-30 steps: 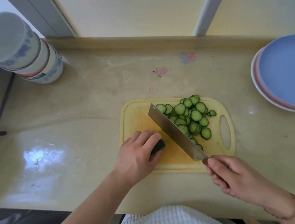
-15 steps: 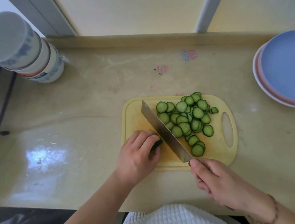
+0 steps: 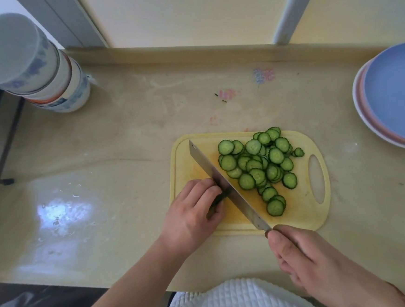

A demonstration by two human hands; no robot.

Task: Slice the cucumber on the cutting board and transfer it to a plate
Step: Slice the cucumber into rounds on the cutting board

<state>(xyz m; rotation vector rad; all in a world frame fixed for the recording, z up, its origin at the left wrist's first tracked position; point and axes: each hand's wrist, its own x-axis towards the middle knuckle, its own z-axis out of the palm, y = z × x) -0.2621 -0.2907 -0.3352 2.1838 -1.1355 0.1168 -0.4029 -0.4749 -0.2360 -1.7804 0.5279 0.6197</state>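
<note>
Two hands work at a pale stone surface (image 3: 128, 144), where stacked plates (image 3: 396, 99) wait at the far right and a tower of blue-patterned bowls (image 3: 45, 76) stands at the far left. A yellow cutting board (image 3: 184, 154) lies near the person; on its right half sits a heap of cucumber slices (image 3: 258, 166), overlapping and wet-looking, likely slippery and easily broken, so best scooped together on the blade or in cupped fingers. The right hand (image 3: 309, 266) has its fingers clamped round the handle of a broad knife (image 3: 225, 185), whose blade runs diagonally across the board. The left hand (image 3: 191, 214) curls its fingers over the last dark stub of cucumber (image 3: 222, 196), right against the blade; so little remains that the grip looks tight and close to the edge. No brand, label or legible writing shows; coloured smudges (image 3: 264, 75) on the surface cannot be read.
</note>
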